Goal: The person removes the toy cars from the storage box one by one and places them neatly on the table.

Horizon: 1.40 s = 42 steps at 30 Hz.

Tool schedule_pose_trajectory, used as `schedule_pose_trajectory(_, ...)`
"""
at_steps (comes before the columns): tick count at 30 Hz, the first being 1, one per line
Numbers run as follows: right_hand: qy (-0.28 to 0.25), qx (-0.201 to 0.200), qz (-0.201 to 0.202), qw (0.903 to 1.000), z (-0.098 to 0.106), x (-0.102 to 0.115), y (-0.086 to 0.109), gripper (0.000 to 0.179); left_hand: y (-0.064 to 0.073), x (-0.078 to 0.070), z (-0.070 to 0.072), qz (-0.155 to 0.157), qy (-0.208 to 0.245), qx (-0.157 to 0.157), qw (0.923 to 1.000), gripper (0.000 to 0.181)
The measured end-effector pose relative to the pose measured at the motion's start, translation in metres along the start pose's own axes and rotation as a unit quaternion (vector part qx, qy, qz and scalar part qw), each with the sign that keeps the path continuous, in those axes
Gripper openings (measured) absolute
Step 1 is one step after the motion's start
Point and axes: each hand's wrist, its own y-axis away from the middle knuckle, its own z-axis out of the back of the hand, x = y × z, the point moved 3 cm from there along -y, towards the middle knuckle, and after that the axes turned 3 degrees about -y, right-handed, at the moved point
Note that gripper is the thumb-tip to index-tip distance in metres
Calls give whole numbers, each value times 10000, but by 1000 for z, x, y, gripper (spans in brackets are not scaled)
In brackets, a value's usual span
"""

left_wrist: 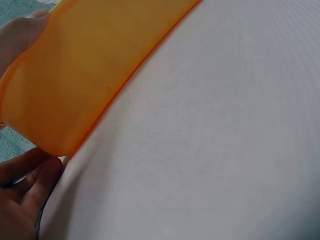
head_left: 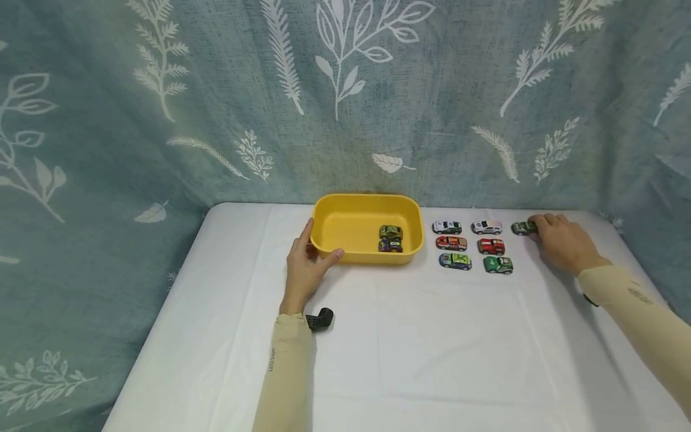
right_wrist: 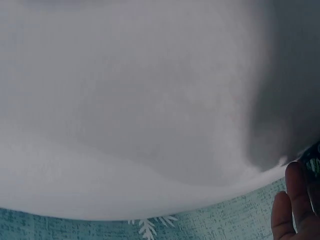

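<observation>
My left hand (head_left: 303,273) holds the near left corner of a yellow tray (head_left: 345,223), with its thumb at the front rim and its fingers along the left side. The left wrist view shows the tray's orange-looking wall (left_wrist: 75,75) between thumb and fingers. Inside the tray, at its right, sit an olive green toy car (head_left: 391,232) and a dark blue one (head_left: 390,246). At the table's far right, my right hand (head_left: 567,242) pinches a dark green toy car (head_left: 521,228) by its right end. In the right wrist view, fingers (right_wrist: 297,192) show at the lower right corner.
Between tray and right hand, toy cars stand in two columns: a white one (head_left: 447,227), red one (head_left: 451,243) and lime-blue one (head_left: 456,261), then a white-pink one (head_left: 487,227), red one (head_left: 491,246) and green one (head_left: 498,264). A leaf-patterned curtain (head_left: 345,150) hangs behind the white table.
</observation>
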Motion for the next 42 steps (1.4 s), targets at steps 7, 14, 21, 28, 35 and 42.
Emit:
schedule_pose_trajectory(7, -341, 117, -394, 9986, -2, 1, 0, 51, 0, 1, 1, 21, 57, 10, 10000, 100)
schedule_pose_trajectory(14, -443, -233, -463, 9977, -1, -1, 0, 53, 1, 2, 2, 25, 41, 48, 10000, 100)
schedule_pose_trajectory(21, -843, -1484, 84, 9853, 42, 65, -34, 48, 3, 2, 4, 125, 29, 82, 9999, 101)
schedule_pose_trajectory(28, -1814, -514, 816, 9787, 64, 171, -87, 46, -1, 1, 1, 4, 109, 13, 9999, 99)
schedule_pose_trajectory(35, -1742, 489, 1232, 9757, 48, 230, -115, 38, -2, 2, -3, 12, 102, 55, 9999, 99)
schedule_pose_trajectory(42, -1859, 899, 1311, 9696, 27, 248, -118, 32, -2, 2, 0, -16, 70, -33, 10000, 100)
